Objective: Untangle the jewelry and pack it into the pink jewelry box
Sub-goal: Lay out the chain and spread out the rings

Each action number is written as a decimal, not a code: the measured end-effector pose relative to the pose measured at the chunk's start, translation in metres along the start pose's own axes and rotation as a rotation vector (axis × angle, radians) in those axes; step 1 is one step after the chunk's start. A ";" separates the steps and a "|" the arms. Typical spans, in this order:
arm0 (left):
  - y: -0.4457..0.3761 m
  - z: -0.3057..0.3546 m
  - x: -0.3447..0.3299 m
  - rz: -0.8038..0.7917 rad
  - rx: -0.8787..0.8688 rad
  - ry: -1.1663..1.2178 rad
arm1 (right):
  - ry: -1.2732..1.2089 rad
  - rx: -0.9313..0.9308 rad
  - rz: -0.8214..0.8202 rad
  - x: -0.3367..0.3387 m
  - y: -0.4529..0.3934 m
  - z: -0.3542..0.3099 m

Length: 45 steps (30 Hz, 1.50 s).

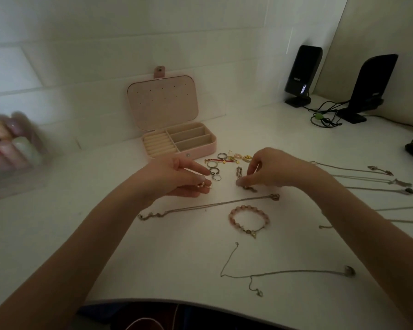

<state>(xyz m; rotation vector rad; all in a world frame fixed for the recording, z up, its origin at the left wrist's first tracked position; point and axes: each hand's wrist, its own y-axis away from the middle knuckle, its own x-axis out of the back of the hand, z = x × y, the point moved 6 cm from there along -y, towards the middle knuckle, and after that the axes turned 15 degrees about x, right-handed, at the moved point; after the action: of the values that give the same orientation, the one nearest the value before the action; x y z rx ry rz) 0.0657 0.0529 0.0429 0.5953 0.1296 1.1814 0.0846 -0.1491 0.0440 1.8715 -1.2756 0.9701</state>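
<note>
The pink jewelry box (202,150) stands open at the back of the white table, its compartments holding nothing I can see. In front of it lie several rings (214,168) and small gold and red pieces (234,157). My left hand (177,177) pinches a small pearl piece (200,185) between thumb and finger. My right hand (265,167) pinches a dark chain bracelet (240,173) that lies on the table. A long silver necklace (208,206) and a pink bead bracelet (248,219) lie nearer to me. Another thin necklace (284,272) sits by the front edge.
Several more necklaces (379,179) stretch out at the right. Two black speakers (303,75) with cables stand at the back right. A clear case of pastel bottles (12,144) is at the left. The table's front edge curves close to me.
</note>
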 end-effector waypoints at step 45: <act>-0.052 0.049 -0.018 0.174 -0.326 -0.048 | -0.068 0.158 0.254 0.027 -0.045 0.042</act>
<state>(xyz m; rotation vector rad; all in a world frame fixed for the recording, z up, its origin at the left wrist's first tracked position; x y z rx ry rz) 0.1213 0.0061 0.0541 0.3514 -0.1567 1.3219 0.1426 -0.1833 0.0406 1.9059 -1.5455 1.1772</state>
